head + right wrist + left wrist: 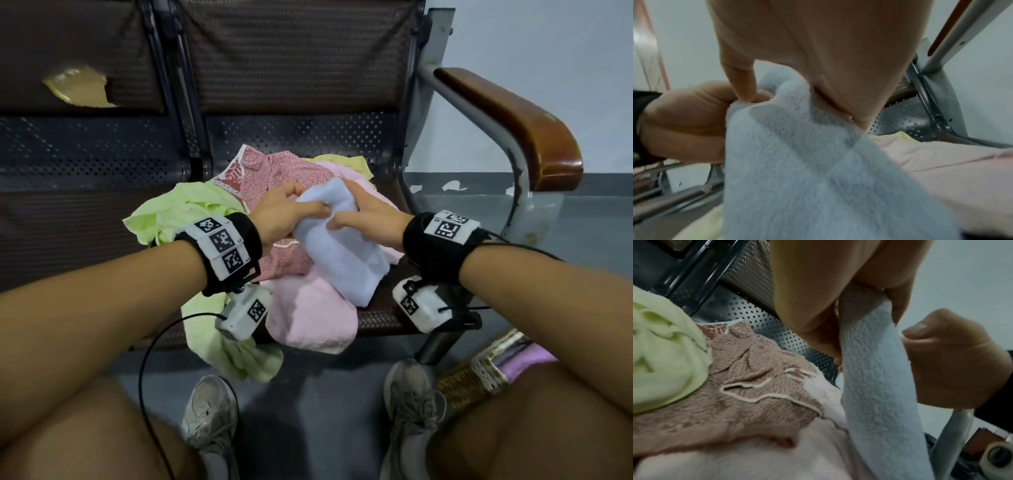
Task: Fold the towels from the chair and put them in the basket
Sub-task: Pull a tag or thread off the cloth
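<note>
A pale blue towel [342, 246] lies on top of the towel heap on the chair seat [301, 137]. My left hand [284, 212] grips its upper edge from the left, and my right hand [363, 216] grips the same edge from the right, thumbs nearly meeting. The left wrist view shows the blue towel [875, 378] hanging between my left hand [828, 313] and my right hand [949, 363]. In the right wrist view the blue towel [807, 162] is bunched under my right hand [828, 78]. Under it lie a pink towel [311, 315], a red patterned towel [274, 174] and a green towel [178, 212].
A woven basket [486, 377] with a purple cloth inside stands on the floor at the lower right, partly behind my right knee. The wooden armrest [513, 120] rises to the right of the seat. A yellow towel [346, 162] peeks out behind the heap. My shoes [212, 411] stand on the grey floor.
</note>
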The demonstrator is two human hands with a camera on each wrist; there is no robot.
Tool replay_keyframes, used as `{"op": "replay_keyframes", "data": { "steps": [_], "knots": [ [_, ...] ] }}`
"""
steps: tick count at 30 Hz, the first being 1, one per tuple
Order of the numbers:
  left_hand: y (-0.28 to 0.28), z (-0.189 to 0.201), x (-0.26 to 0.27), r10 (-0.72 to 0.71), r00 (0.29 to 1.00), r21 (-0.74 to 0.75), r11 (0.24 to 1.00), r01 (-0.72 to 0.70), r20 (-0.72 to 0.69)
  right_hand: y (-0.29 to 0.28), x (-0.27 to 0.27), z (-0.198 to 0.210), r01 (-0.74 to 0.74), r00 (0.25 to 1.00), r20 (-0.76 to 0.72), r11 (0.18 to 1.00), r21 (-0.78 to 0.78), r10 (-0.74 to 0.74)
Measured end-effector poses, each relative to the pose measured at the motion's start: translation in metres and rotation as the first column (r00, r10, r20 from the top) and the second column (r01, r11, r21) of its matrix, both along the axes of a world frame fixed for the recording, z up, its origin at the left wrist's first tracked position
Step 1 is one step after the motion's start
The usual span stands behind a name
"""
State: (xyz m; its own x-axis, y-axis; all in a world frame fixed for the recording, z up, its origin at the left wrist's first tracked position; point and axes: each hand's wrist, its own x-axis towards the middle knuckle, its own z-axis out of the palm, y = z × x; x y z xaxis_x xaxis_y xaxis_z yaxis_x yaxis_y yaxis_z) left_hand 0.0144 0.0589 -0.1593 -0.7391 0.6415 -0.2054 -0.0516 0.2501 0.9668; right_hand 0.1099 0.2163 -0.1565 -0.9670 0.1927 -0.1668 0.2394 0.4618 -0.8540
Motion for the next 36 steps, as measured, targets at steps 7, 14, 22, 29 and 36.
{"op": "replay_keyframes", "data": {
  "steps": [7, 14, 22, 29, 36],
  "knots": [
    [-0.012, 0.022, 0.023, -0.020, 0.995, 0.204, 0.979, -0.001, 0.102, -0.008, 0.025, 0.032, 0.243, 0.955, -0.082, 0.914, -0.325, -0.284],
    [-0.004, 0.015, 0.067, -0.270, 0.959, 0.080, 0.961, 0.263, 0.090, 0.011, 0.072, 0.083, 0.338, 0.880, -0.096, 0.756, -0.560, -0.465],
    [0.091, 0.007, 0.143, -0.551, 0.833, -0.124, 0.831, 0.542, -0.050, 0.106, 0.198, 0.061, 0.520, 0.794, -0.083, 0.744, -0.419, -0.602],
    [0.168, -0.070, 0.251, -0.691, 0.716, -0.337, 0.700, 0.630, -0.096, 0.182, 0.327, -0.039, 0.728, 0.684, 0.149, 0.657, -0.195, -0.714],
    [0.219, -0.141, 0.311, -0.707, 0.702, -0.532, 0.630, 0.566, -0.090, 0.222, 0.377, -0.140, 0.791, 0.542, 0.298, 0.597, 0.134, -0.786]
  ]
}}
